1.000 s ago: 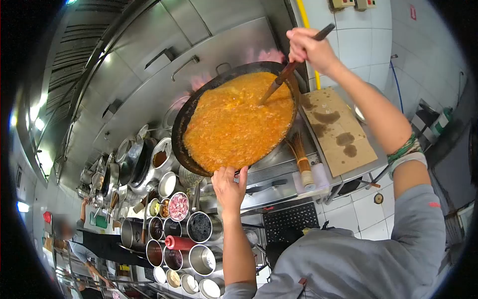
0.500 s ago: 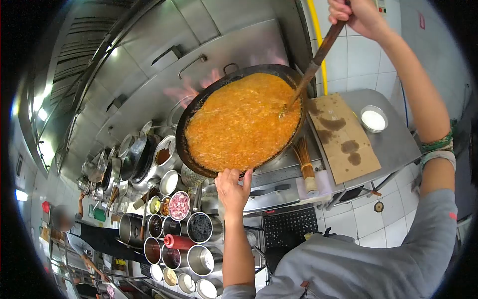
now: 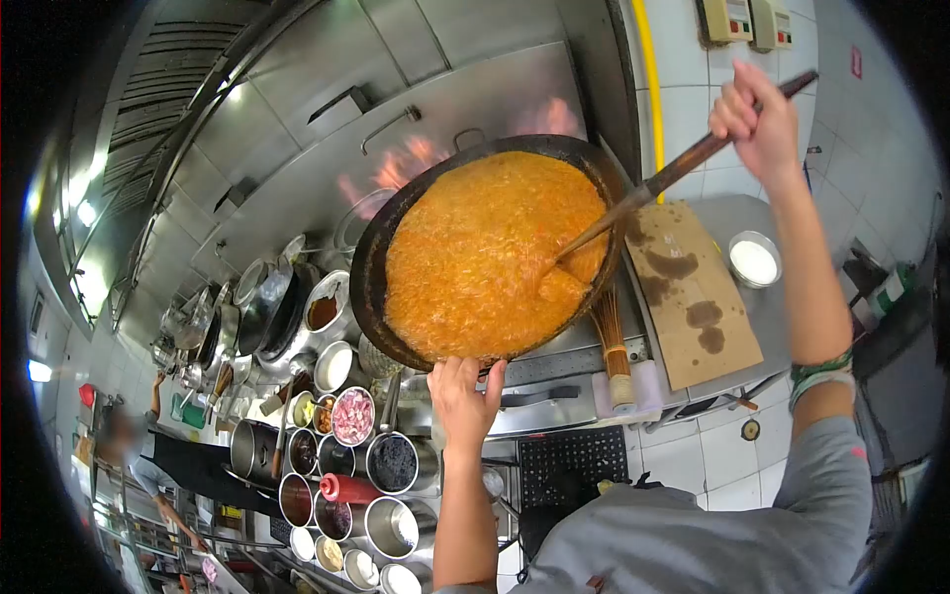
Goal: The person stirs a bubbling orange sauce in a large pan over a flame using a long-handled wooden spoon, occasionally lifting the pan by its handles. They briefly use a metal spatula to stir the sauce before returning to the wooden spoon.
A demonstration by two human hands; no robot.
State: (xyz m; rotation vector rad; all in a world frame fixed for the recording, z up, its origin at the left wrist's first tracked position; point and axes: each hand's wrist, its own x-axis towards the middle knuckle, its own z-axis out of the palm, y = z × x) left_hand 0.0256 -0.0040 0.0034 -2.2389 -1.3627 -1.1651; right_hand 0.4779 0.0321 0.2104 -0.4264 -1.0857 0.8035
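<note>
The left hand (image 3: 463, 394) is clamped on the near rim of the wok (image 3: 368, 267), which is tilted over the burner. The ladle handle (image 3: 693, 158) is gripped by the right hand (image 3: 760, 124), its bowl sunk in orange sauce (image 3: 475, 257). A stained board (image 3: 693, 297) lies on the bench's right side.

One wok (image 3: 371, 267) of orange sauce sits on the burner. One long-handled ladle (image 3: 673, 173) reaches into it. One bamboo brush (image 3: 614, 346), one stained cardboard sheet (image 3: 693, 297) and one small white bowl (image 3: 754, 260) lie beside it. One red squeeze bottle (image 3: 348, 487) lies among the seasoning pots; their exact count cannot be told.
</note>
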